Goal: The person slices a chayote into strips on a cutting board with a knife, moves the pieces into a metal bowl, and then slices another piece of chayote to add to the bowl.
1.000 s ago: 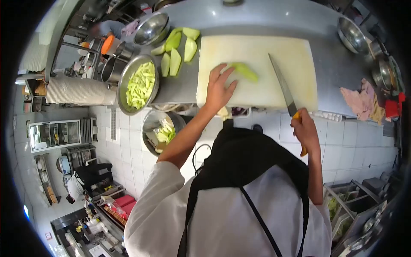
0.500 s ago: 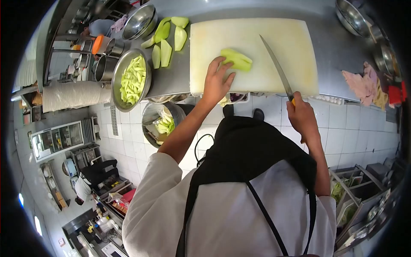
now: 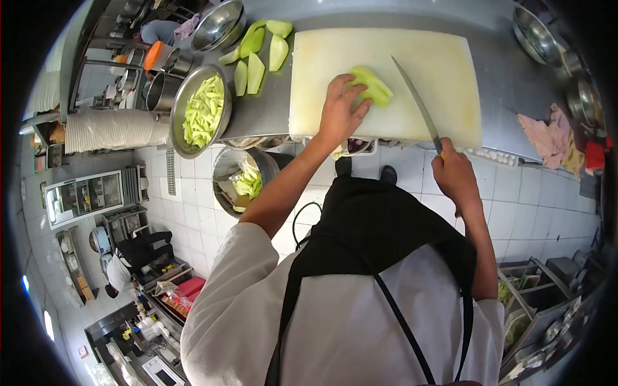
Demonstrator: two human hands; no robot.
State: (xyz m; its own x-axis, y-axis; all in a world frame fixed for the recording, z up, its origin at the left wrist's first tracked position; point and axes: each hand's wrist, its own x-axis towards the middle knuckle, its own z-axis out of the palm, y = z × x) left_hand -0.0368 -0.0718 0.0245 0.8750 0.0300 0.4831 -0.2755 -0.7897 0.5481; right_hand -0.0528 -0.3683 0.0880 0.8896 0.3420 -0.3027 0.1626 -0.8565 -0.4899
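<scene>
On the white cutting board (image 3: 425,83) lies a pale green vegetable piece (image 3: 376,93), which looks like a cut gourd or chayote. The curled fingers of my left hand (image 3: 342,112) press on its left side. My right hand (image 3: 456,177) is closed round the handle of a long kitchen knife (image 3: 417,100). The blade rests slanted over the board, to the right of the vegetable and apart from it. More cut wedges (image 3: 255,72) lie on the steel counter left of the board. A metal bowl (image 3: 225,122) holds many sliced green strips (image 3: 204,110).
Below the counter's left end stands a metal bin (image 3: 222,167) with green scraps. Another metal bowl (image 3: 217,26) sits at the back left. Pink cloth (image 3: 544,138) and steel bowls (image 3: 537,35) are on the right. A person (image 3: 120,267) is farther off at the left.
My left hand and the vegetable piece have shifted slightly right along the board, closer to the knife. The knife has stayed nearly still in my right hand. The view has moved a little.
</scene>
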